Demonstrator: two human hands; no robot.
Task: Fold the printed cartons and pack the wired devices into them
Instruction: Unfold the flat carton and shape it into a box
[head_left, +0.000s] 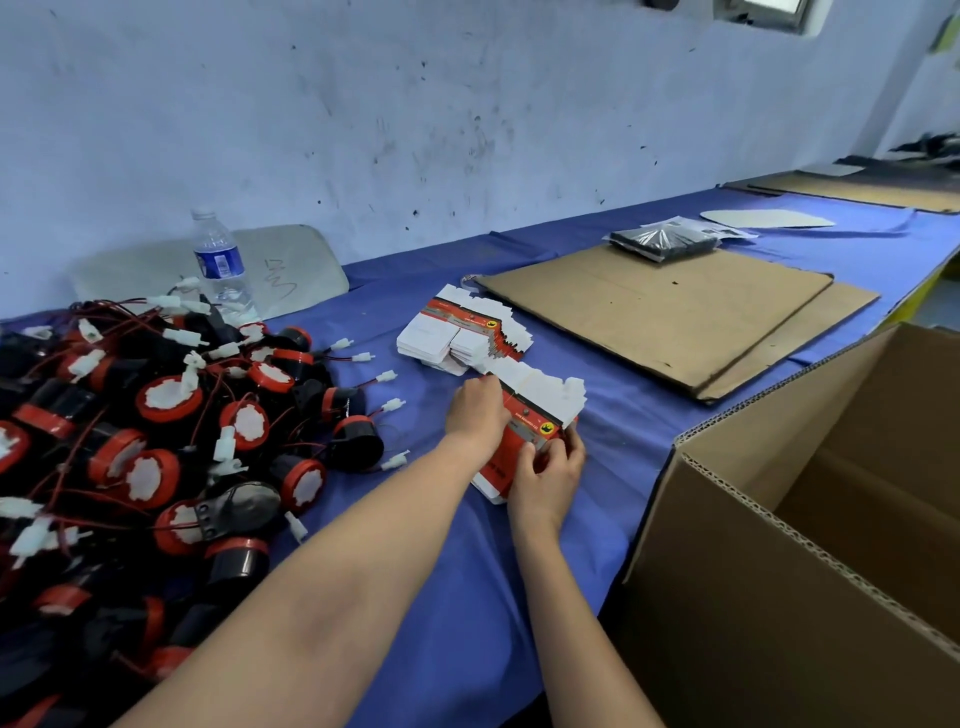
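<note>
Both bare forearms reach forward across the blue cloth-covered table (441, 571). The left hand (478, 415) lies knuckles up, its fingers curled down over the left edge of a flat red-and-white printed carton (537, 413). The right hand (548, 475) pinches the carton's near right corner between thumb and bent fingers. So both hands grip the carton, which rests on the cloth at mid-table. Its glossy red panel faces up, and its white, notched flaps point away from the person. It may be one carton or a thin bundle; the edges are too blurred to tell.

Just beyond it lies a fanned stack of flat white and red cartons (462, 338) with stepped, die-cut edges. To the left is a heap of round black wired devices with red rims (166, 415), tangled with thin red and black leads and white plastic plugs. Behind the heap, a clear plastic water bottle with a blue label (221, 260) stands by the scuffed wall. Flat brown cardboard sheets (660, 312) lie to the right, and a large open corrugated box (753, 545) stands at the table's near right edge.
</note>
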